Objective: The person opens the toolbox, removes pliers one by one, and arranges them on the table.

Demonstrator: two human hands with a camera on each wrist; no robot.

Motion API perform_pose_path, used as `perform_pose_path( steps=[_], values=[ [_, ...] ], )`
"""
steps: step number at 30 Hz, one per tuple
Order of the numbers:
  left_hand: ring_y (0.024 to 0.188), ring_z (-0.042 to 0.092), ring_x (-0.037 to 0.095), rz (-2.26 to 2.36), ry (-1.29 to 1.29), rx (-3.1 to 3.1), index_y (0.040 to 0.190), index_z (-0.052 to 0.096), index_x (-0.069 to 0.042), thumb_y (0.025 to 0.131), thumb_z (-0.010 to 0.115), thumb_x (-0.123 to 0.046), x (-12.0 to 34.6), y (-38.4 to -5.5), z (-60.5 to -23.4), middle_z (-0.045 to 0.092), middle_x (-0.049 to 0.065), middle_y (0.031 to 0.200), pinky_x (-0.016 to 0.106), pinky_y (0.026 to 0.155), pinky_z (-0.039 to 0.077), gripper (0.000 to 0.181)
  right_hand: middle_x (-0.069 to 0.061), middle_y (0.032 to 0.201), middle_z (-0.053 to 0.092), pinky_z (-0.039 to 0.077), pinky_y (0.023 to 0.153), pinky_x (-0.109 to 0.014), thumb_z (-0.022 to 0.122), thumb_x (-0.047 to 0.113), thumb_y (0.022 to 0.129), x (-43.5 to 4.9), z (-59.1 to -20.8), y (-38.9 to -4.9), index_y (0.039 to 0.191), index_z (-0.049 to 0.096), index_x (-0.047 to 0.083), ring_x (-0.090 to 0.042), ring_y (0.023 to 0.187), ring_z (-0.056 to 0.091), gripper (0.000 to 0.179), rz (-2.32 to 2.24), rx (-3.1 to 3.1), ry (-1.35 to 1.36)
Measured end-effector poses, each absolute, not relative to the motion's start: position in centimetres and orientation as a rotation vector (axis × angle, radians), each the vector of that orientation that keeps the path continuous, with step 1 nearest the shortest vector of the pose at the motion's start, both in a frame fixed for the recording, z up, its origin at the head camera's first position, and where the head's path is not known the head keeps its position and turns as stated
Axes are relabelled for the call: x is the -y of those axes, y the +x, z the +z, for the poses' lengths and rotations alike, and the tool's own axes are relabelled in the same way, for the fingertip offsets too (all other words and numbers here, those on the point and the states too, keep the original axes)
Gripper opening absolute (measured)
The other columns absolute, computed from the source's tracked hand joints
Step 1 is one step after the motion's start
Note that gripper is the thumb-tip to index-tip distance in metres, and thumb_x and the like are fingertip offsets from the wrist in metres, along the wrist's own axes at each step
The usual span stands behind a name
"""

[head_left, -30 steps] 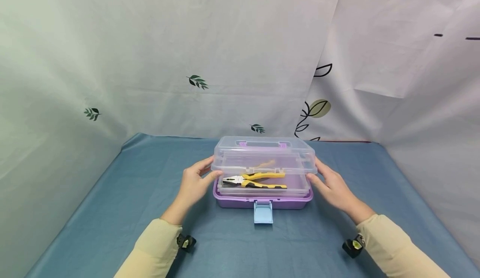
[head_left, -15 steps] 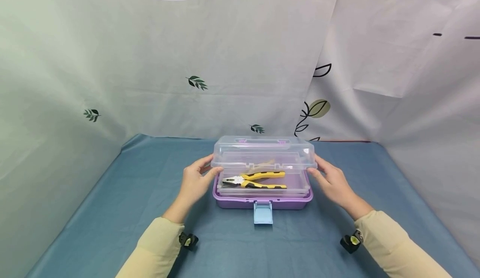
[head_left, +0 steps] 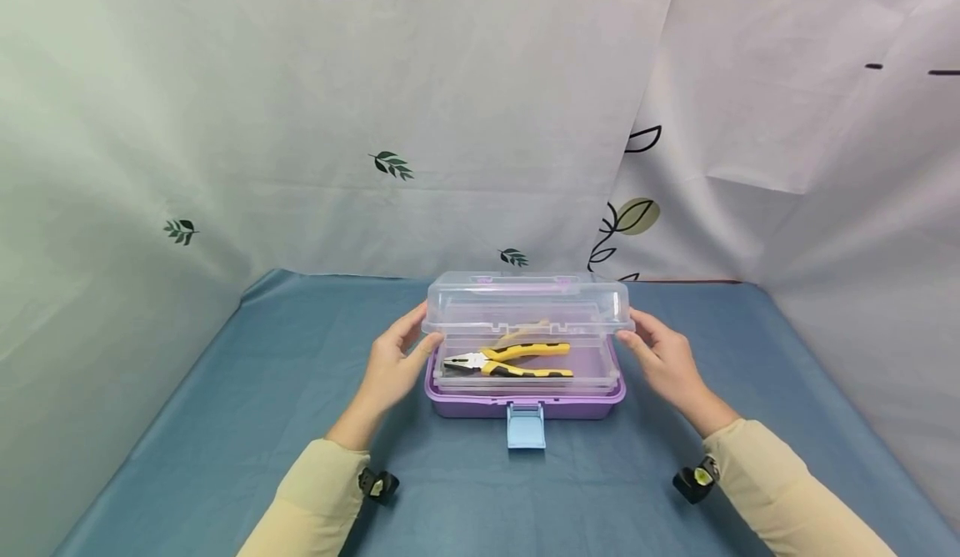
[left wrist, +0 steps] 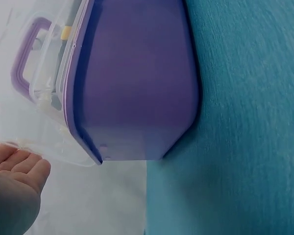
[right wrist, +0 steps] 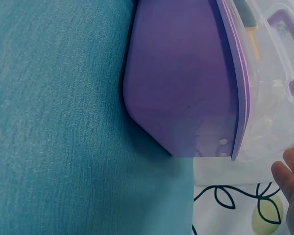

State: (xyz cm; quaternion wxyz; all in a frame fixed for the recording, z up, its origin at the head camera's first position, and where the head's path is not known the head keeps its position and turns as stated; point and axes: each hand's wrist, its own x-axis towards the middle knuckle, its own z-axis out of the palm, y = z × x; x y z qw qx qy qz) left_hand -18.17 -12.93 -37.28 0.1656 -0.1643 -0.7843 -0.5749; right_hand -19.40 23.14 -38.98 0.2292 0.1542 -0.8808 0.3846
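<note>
A purple toolbox [head_left: 468, 407] sits on the table, its clear lid [head_left: 525, 315] tilted partly up on the far side. My left hand [head_left: 393, 365] holds the lid's left end, thumb at the front rim and fingers at the side. On the opposite end my right hand [head_left: 667, 369] grips the lid the same way. Yellow-and-black pliers [head_left: 517, 365] lie in the clear tray [head_left: 457, 386] inside the box, partly overlapped by the lid. A light blue latch [head_left: 526, 428] hangs down at the front. In the left wrist view the lid's purple handle [left wrist: 20, 63] shows.
A blue cloth [head_left: 247, 424] covers the table. Behind it and at both sides hang pale fabric walls [head_left: 480, 82] with leaf prints. Each wrist carries a small black camera, the left one [head_left: 378, 484] and the right one [head_left: 696, 480].
The lid's front rim has risen and tilted back a little, showing more of the tray. Both hands have moved slightly up with it. The box and pliers have stayed put.
</note>
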Motion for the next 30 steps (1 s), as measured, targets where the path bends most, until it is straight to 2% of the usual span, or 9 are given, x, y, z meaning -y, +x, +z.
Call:
perform_pose_path(
  steps=[2,5,8,10,16,20,23,27,30],
  values=[
    [0.121,0.053,0.034,-1.659,-0.439,2.238,0.131,0.049,0.010,0.087,0.064,-0.001,13.0,-18.4,-37.6,0.053,0.025,0.133,0.035,0.102,0.043,0.048,-0.026,0.112,0.065,0.054,0.080,-0.050,0.060,0.015,0.092,-23.1,-39.0,-19.4,0.125,0.056,-0.006,-0.039,0.100,0.064,0.039,1.056,2.425,0.414],
    [0.111,0.061,0.033,-1.664,-0.384,2.245,0.131,0.051,0.006,0.087,0.065,-0.006,13.2,-19.1,-38.6,0.057,0.023,0.128,0.038,0.097,0.049,0.047,-0.025,0.110,0.066,0.057,0.079,-0.026,0.061,0.016,0.092,-23.0,-39.0,-19.5,0.124,0.057,-0.005,-0.038,0.099,0.064,0.039,1.047,2.421,0.395],
    [0.108,0.063,0.033,-1.669,-0.355,2.239,0.130,0.053,0.002,0.087,0.066,-0.011,13.3,-19.5,-39.1,0.058,0.020,0.129,0.036,0.094,0.051,0.047,-0.024,0.109,0.067,0.044,0.076,0.000,0.062,0.017,0.091,-22.9,-38.9,-19.5,0.123,0.058,-0.005,-0.038,0.098,0.064,0.039,1.040,2.409,0.380],
    [0.109,0.063,0.033,-1.681,-0.354,2.219,0.129,0.054,0.002,0.087,0.067,-0.012,13.3,-19.7,-39.2,0.058,0.019,0.130,0.035,0.093,0.052,0.047,-0.025,0.109,0.067,0.035,0.074,0.007,0.062,0.017,0.091,-22.9,-38.9,-19.5,0.123,0.058,-0.005,-0.039,0.098,0.064,0.039,1.040,2.404,0.374],
    [0.112,0.061,0.032,-1.697,-0.336,2.204,0.125,0.058,0.003,0.086,0.068,-0.013,13.2,-19.8,-38.8,0.059,0.019,0.129,0.033,0.090,0.053,0.043,-0.024,0.108,0.067,0.035,0.071,0.005,0.063,0.018,0.091,-22.8,-38.7,-19.7,0.121,0.060,-0.004,-0.036,0.096,0.066,0.038,1.012,2.415,0.348],
    [0.119,0.056,0.027,-1.645,-0.304,2.240,0.124,0.059,0.002,0.086,0.069,-0.016,13.2,-19.7,-38.4,0.059,0.016,0.130,0.034,0.089,0.054,0.043,-0.025,0.109,0.067,0.057,0.075,-0.028,0.062,0.019,0.091,-22.9,-38.6,-19.8,0.121,0.061,-0.005,-0.039,0.098,0.065,0.038,1.015,2.413,0.341],
    [0.122,0.054,0.025,-1.607,-0.291,2.264,0.124,0.060,0.001,0.086,0.069,-0.019,13.4,-20.0,-38.7,0.059,0.014,0.130,0.036,0.090,0.054,0.044,-0.027,0.110,0.065,0.052,0.078,-0.054,0.062,0.019,0.091,-22.9,-38.6,-19.9,0.120,0.061,-0.005,-0.042,0.100,0.064,0.038,1.026,2.403,0.345],
    [0.125,0.052,0.025,-1.603,-0.279,2.280,0.124,0.059,0.001,0.086,0.069,-0.021,13.4,-20.1,-38.6,0.059,0.014,0.130,0.040,0.093,0.051,0.046,-0.025,0.110,0.067,0.056,0.077,-0.025,0.062,0.020,0.091,-22.9,-38.4,-20.1,0.119,0.062,-0.004,-0.039,0.099,0.065,0.037,1.020,2.407,0.333],
    [0.125,0.052,0.025,-1.603,-0.260,2.289,0.124,0.060,0.001,0.085,0.069,-0.022,13.5,-20.2,-38.4,0.059,0.013,0.130,0.040,0.095,0.050,0.046,-0.023,0.109,0.067,0.047,0.073,-0.006,0.062,0.021,0.091,-22.9,-38.2,-20.2,0.119,0.063,-0.003,-0.037,0.097,0.066,0.037,1.016,2.423,0.323]
  ],
)
